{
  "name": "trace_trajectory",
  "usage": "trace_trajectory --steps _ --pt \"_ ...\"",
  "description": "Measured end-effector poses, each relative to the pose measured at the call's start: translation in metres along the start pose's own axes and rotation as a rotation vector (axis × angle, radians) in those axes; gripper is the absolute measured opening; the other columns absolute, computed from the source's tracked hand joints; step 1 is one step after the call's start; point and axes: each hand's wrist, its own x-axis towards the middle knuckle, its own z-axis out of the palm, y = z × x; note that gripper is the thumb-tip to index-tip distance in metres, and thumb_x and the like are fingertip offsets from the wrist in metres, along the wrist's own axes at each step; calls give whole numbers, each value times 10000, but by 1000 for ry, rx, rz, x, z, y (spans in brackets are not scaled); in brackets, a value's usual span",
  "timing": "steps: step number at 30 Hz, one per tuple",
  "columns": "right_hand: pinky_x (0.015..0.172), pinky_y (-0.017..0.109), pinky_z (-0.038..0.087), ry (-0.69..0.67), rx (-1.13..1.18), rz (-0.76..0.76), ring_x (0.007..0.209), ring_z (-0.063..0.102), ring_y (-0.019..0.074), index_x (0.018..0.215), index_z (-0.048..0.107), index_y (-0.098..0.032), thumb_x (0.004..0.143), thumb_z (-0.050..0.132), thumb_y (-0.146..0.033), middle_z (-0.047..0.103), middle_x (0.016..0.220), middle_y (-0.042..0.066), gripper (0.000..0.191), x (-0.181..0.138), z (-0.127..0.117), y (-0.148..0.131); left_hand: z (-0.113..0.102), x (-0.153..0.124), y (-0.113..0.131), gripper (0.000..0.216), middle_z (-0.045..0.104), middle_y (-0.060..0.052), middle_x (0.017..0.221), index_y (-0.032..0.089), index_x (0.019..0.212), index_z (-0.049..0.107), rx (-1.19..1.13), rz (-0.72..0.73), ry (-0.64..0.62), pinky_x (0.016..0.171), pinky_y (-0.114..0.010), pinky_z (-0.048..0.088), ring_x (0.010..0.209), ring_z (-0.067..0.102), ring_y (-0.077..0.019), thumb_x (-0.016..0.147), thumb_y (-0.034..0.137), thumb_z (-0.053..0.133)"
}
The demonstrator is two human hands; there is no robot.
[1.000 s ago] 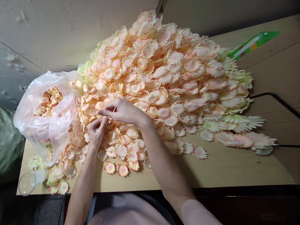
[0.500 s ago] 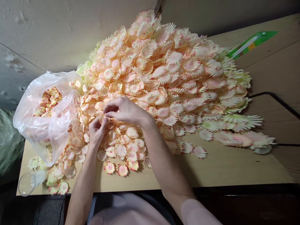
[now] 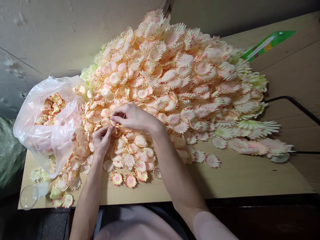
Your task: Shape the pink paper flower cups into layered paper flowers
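A big heap of peach-and-pink artificial flower heads (image 3: pixel 180 76) covers the wooden table (image 3: pixel 237 176). My left hand (image 3: pixel 101 141) and my right hand (image 3: pixel 131 117) meet over the heap's near left part. Both are closed in a pinch, fingertips touching, on a small flower piece (image 3: pixel 113 126) held between them. The piece is mostly hidden by the fingers. Loose flower heads (image 3: pixel 130 160) lie flat right under and in front of both hands.
A clear plastic bag (image 3: pixel 47 123) with more flower pieces sits at the left. A small clear cup (image 3: pixel 29 196) lies at the table's near left corner. A green packet (image 3: pixel 268 42) lies far right, and a black cable (image 3: pixel 295 106) runs across the right side.
Both hands stay together at the same spot; the right hand's fingers have curled in slightly over the pinched piece. The view has shifted a little.
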Motion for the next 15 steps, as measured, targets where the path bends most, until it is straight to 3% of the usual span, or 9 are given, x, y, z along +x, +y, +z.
trace_trajectory --steps 9,15 --pt "643 238 467 -124 87 14 676 630 126 840 710 -101 738 728 -162 706 760 51 120 1 2 2 -2 2 4 280 683 -4 617 139 694 767 22 70 19 541 -185 444 541 559 -75 740 415 780" --pt "692 248 503 70 81 6 726 661 139 865 679 -113 771 615 -73 712 799 55 121 3 3 8 3 1 2 266 723 1 709 174 775 767 -213 9 20 637 -260 588 616 664 -117 665 406 838"
